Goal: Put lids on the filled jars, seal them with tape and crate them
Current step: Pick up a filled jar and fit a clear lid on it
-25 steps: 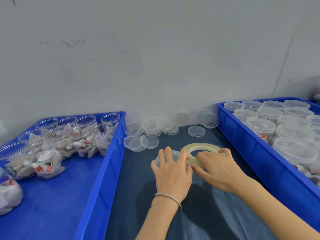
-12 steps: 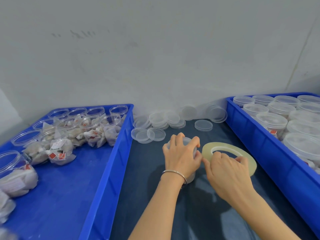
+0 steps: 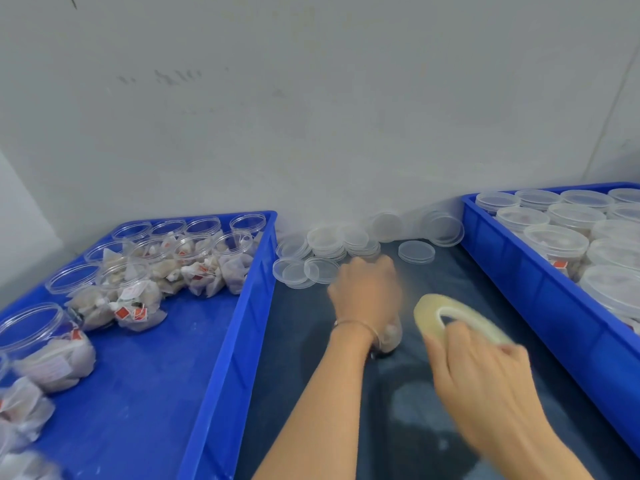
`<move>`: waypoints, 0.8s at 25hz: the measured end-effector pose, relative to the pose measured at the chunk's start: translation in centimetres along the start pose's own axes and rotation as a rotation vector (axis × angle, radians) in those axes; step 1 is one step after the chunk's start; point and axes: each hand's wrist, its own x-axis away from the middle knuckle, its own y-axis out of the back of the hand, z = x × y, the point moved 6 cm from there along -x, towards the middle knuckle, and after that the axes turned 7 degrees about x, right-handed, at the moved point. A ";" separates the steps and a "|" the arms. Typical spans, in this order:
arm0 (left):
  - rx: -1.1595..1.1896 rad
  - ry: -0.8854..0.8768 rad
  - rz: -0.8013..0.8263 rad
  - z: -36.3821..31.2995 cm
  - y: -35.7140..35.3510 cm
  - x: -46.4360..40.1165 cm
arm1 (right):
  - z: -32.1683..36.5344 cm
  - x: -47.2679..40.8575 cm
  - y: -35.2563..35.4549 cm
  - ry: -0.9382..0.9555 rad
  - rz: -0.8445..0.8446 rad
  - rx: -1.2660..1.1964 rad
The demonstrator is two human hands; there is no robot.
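A clear filled jar (image 3: 390, 336) stands on the dark table between two blue crates. My left hand (image 3: 365, 294) covers its top and grips it, hiding the lid. Just to the right, my right hand (image 3: 481, 379) holds a pale yellow tape roll (image 3: 450, 315), tilted and close to the jar's side. Loose clear lids (image 3: 325, 254) lie in stacks at the back of the table. The left crate (image 3: 221, 341) holds several open jars (image 3: 124, 289) filled with tea bags. The right crate (image 3: 540, 289) holds several lidded jars (image 3: 554, 242).
A grey wall rises right behind the table and both crates. More clear lids (image 3: 416, 251) lean or lie near the wall. The dark table surface (image 3: 304, 327) runs as a narrow lane between the crate walls.
The tape roll has swung down and toward me, tilting on its edge beside the jar. My left hand stays on the jar's top. The view has shifted slightly.
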 end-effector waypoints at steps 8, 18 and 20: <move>0.008 0.018 -0.120 -0.2 0.2 0.7 | -3.6 -0.4 -7.1 -0.036 0.334 0.055; 0.095 -0.092 -0.260 -1.9 0.9 5.1 | -4.3 -1.7 -7.3 0.163 0.150 -0.353; 0.282 -0.242 -0.317 -5.2 0.8 6.5 | -5.5 -1.9 -4.6 0.158 0.027 -0.431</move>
